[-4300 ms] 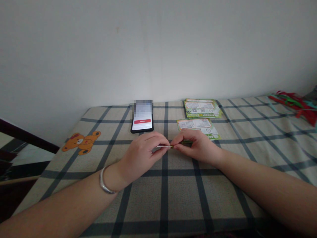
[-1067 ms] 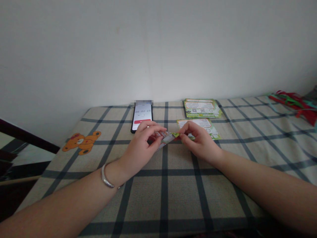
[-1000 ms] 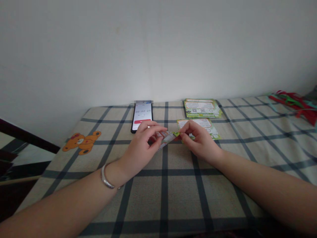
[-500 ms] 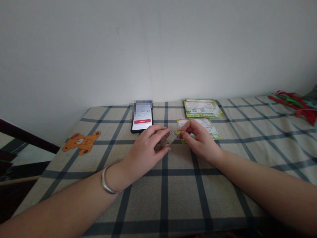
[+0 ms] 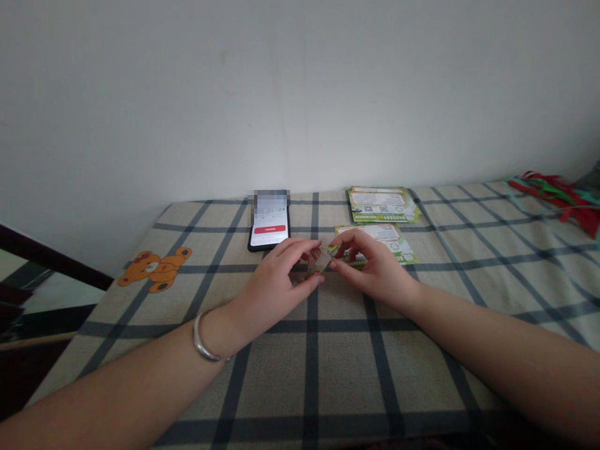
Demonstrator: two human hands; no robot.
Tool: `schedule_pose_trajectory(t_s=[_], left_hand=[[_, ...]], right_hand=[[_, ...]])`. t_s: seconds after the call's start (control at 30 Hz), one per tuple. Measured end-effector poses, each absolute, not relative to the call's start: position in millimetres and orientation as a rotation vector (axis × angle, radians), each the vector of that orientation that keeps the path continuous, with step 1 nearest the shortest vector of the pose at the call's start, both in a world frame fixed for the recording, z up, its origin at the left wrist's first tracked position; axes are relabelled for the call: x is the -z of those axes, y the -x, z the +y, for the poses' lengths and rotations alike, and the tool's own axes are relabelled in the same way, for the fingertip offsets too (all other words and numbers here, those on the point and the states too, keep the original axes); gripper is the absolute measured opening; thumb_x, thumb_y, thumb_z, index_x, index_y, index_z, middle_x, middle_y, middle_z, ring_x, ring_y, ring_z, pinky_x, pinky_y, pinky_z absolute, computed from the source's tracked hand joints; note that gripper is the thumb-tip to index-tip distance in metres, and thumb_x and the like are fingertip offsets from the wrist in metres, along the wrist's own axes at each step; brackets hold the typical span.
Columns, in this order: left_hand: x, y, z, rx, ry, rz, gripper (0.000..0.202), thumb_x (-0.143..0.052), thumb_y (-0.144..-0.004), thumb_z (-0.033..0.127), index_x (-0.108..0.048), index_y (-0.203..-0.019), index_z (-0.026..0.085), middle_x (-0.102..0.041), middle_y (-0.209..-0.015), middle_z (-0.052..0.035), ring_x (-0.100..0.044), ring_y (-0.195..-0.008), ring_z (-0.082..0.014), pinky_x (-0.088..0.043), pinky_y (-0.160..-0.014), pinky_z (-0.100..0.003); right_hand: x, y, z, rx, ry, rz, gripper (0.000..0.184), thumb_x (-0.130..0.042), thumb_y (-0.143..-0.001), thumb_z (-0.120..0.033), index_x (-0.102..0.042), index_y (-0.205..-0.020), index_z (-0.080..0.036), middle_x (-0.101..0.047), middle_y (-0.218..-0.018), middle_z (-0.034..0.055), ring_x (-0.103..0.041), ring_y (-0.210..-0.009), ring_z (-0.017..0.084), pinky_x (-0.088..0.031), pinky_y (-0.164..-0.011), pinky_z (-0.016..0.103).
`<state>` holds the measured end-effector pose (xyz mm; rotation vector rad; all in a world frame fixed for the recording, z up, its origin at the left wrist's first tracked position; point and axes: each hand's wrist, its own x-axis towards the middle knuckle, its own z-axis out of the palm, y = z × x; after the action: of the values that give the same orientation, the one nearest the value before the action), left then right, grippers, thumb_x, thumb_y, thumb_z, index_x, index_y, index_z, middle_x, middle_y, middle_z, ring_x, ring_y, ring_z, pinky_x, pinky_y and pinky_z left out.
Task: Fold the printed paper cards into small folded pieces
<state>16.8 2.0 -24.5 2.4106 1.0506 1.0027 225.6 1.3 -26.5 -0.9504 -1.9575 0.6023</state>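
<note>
A small folded paper card (image 5: 320,261), greyish with some green and red print, is held just above the tablecloth between both hands. My left hand (image 5: 276,272), with a silver bangle at the wrist, grips it from the left, thumb below and fingers above. From the right, the thumb and curled fingers of my right hand (image 5: 375,265) close on its upper right edge. Part of the card is hidden behind the fingers. Just behind my right hand lies a green-and-white printed leaflet (image 5: 391,234), partly covered by that hand.
A stack of similar leaflets (image 5: 379,203) lies near the wall. A phone (image 5: 269,234) with a lit screen lies behind my left hand. An orange bear picture (image 5: 157,269) is at the left of the checked tablecloth (image 5: 347,375). Red and green strips (image 5: 557,197) lie far right.
My right hand has shifted slightly left, its fingers drawing in to the card's edge. The card now looks narrower and more upright. My left hand has barely moved.
</note>
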Motion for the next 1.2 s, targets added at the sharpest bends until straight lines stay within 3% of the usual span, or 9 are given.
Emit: schedule_pose_trajectory(t_s=[0.47,1.2], left_hand=[[32.1,-17.5,3.4,-1.006,-2.26,1.03,0.044,-0.07,-0.08,0.02,-0.051,-0.119,0.022,-0.062,-0.109,-0.0056,-0.063,-0.095,-0.0184,-0.055,-0.086,-0.038],[32.7,-16.5,8.4,-1.027,-2.097,0.875,0.038,-0.062,-0.083,0.015,-0.052,-0.12,0.019,-0.061,-0.116,-0.0091,-0.064,-0.104,-0.0189,-0.055,-0.094,-0.039]], right_hand=[[22.5,-221.7,-0.3,-0.516,0.959,-2.058,0.026,-0.066,-0.079,-0.021,-0.055,-0.103,-0.022,-0.063,-0.091,0.0014,-0.058,-0.077,0.013,-0.049,-0.067,0.028],[29.1,-222.4,1.7,-0.455,0.915,-2.03,0.031,-0.061,-0.078,-0.015,-0.059,-0.108,-0.022,-0.066,-0.102,0.0035,-0.061,-0.085,0.015,-0.051,-0.072,0.03]])
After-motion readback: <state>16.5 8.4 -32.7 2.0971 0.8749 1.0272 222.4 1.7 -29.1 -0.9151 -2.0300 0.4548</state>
